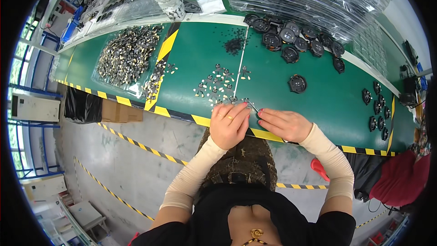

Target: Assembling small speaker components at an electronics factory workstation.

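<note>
Fingers [274, 117] of the right hand [291, 126] were grasping a thin, grey, metal-looking tool [253, 106] near the front edge of the green surface [191, 52]. The left hand [228, 125] was bent beside small black parts with pale tips [226, 72]; I could not tell whether it held one. Round black parts [287, 35] lay toward the far edge.

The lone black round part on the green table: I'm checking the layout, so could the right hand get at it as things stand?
Probably yes: only bare green table shows between the right hand and the round part, though that hand seems to hold a thin tool.
</note>
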The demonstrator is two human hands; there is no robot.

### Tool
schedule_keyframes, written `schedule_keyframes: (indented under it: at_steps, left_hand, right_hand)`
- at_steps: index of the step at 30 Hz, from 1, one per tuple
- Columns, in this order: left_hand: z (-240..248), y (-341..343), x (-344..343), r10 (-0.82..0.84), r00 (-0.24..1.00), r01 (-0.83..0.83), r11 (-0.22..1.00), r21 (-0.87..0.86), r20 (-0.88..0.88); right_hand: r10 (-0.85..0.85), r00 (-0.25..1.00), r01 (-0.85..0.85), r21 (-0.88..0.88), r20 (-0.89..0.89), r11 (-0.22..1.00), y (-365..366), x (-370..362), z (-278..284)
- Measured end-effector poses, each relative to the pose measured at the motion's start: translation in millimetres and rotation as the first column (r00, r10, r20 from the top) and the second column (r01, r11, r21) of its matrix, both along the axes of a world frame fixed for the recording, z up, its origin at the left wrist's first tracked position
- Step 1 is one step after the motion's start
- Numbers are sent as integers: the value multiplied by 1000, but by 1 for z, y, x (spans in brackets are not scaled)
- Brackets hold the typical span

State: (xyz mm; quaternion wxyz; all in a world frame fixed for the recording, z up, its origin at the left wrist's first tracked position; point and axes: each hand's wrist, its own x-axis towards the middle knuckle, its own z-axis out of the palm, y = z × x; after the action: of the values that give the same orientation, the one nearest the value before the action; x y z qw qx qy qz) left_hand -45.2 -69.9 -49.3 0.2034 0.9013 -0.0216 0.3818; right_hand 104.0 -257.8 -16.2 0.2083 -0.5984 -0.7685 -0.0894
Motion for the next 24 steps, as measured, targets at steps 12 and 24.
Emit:
schedule_keyframes:
  at_steps: [12,24]
  left_hand:
    - [25,-35,51,-211,977,210,977,34,12]
    - [12,-42,66,-403,879,404,913,-51,-256]
  right_hand:
    - [-324,540,682,179,-777,709,-65,5,4]
    - [117,-320,738,-169,-940,653,-76,-12,-19]
